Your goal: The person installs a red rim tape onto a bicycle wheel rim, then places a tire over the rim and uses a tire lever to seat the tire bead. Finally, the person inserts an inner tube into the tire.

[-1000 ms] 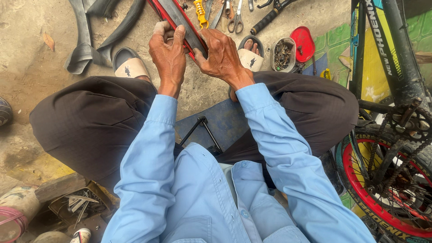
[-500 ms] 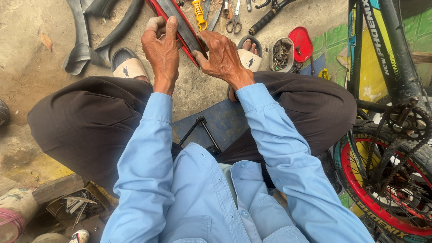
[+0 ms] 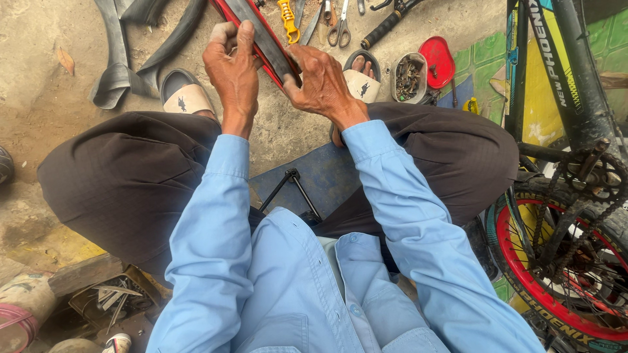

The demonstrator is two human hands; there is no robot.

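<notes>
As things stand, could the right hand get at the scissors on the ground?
Probably yes, once it lets go: the right hand grips the red-edged tyre, and the scissors lie just beyond it on the ground, uncovered, with only small tools beside them.

This is a bicycle repair spot, a rough ground-level workshop. Along the right of the frame stands a bicycle (image 3: 562, 163) with a red-rimmed wheel and bare chain. At the top, on the dirty concrete floor (image 3: 39, 98), lie scissors (image 3: 339, 26), a small tin of metal bits (image 3: 409, 77) and slack black inner tubes (image 3: 131, 52). Lower left sits a box of scrap metal (image 3: 114, 297).
</notes>
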